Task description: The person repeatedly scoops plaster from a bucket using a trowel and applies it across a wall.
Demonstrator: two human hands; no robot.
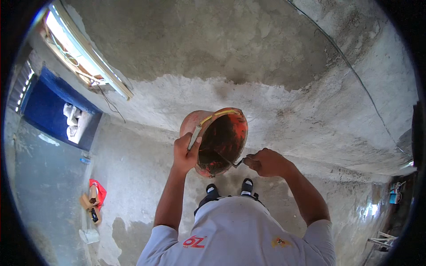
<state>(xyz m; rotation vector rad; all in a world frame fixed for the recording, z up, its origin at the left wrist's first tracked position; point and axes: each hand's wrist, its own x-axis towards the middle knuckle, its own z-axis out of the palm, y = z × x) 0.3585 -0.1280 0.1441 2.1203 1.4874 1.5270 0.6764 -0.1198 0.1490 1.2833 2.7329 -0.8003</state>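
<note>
A reddish-orange bucket (190, 122) hangs tilted in front of me, its mouth turned toward me and its inside dark and smeared. Wrapped round the pale grip on its yellow handle is my left hand (183, 153), closed. My right hand (267, 162) is closed on the handle of a trowel (238, 162). The trowel's bent neck crosses the lower right of the bucket's rim, and its blade reaches inside, where the end is hard to make out. How much the bucket contains is hard to tell.
Ahead rises a wall with a darker grey plaster patch (199, 40) above a lighter band. A cable (341, 53) runs down it at right. A window (80, 48) and blue doorway (49, 102) are at left. Cardboard boxes (91, 201) and a white container (89, 236) lie on the floor.
</note>
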